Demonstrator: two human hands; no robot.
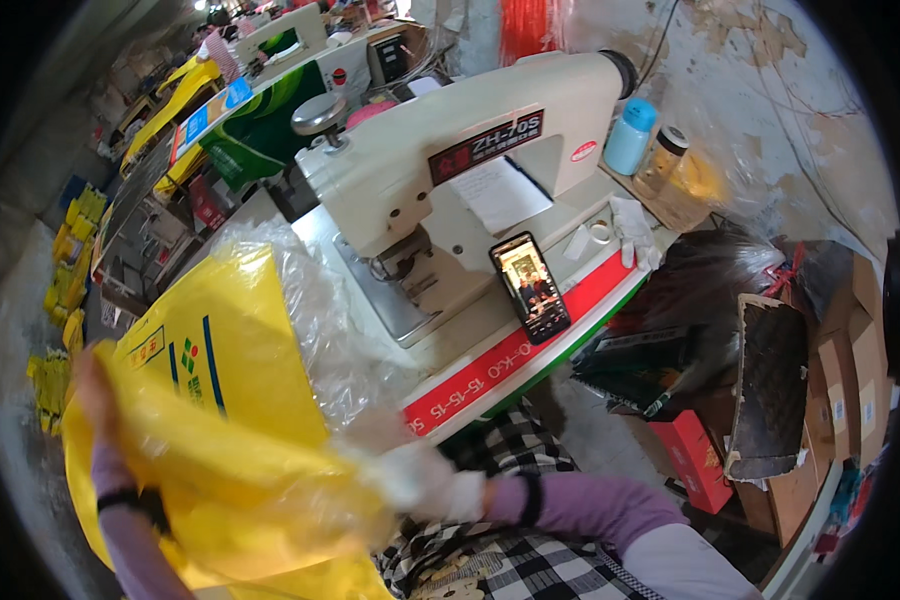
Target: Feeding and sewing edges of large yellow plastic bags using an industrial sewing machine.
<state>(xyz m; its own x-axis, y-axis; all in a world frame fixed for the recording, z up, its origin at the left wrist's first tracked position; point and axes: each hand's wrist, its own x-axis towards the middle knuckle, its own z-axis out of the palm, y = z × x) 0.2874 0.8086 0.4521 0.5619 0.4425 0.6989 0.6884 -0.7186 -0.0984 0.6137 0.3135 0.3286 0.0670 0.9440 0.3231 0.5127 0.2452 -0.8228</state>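
A large yellow printed sack (240, 480) spreads over the left side of the work surface and my lap, its upper layer blurred by motion. My left hand (96, 395) is closed on the sack's left edge. In a whitish glove, my right hand (415, 478) is closed at the sack's right edge; its fingers are smeared by motion. Clear plastic film (320, 310) lies between the sack and a cream sewing machine (450, 150). The machine's needle area (400, 270) stands just beyond the film, with no sack under it.
A phone (530, 288) with a lit screen leans on the machine bed. Behind it are a paper sheet (500, 195), a tape roll (599, 232), a blue bottle (630, 138) and a jar (662, 160). Cardboard (770, 390) and a red box (692, 460) stand at right.
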